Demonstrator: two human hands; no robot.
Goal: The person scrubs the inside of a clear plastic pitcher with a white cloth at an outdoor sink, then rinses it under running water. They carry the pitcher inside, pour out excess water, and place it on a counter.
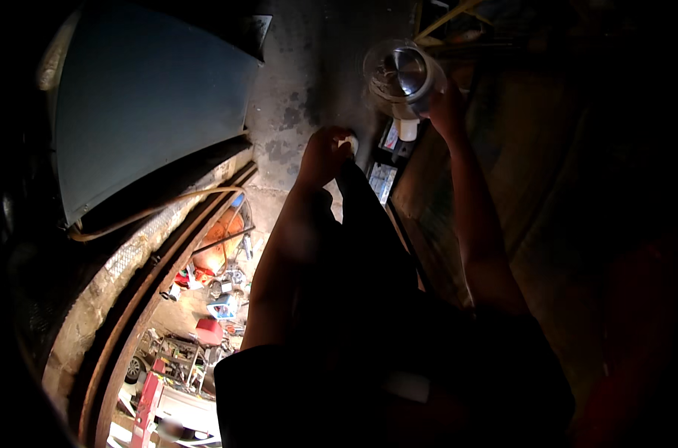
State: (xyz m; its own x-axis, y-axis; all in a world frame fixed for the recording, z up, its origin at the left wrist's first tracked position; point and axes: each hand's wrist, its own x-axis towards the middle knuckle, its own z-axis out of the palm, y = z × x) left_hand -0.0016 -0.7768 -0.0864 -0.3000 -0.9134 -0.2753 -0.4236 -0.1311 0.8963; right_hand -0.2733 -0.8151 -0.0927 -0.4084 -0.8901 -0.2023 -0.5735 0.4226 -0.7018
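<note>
My right hand (442,106) grips a clear jug-like vessel (434,73) by its side, out ahead of me at the upper right. A shiny round metal disc (409,70) shows in the vessel, and a short white part (407,130) juts from below it. To the left, my left hand (325,154) is bent with curled fingers over the floor. A small whitish thing (348,145) shows at its fingertips. Whether the hand holds it or it lies beyond is not clear in the dim light.
At the left stands a large grey panel (154,112), with a hose (159,210) below it. Long rusty beams (148,302) border a brightly lit lower area holding an orange rounded object (218,241), a red stool-like object (209,332) and a wheel (134,369). Stained concrete floor (285,140) lies ahead.
</note>
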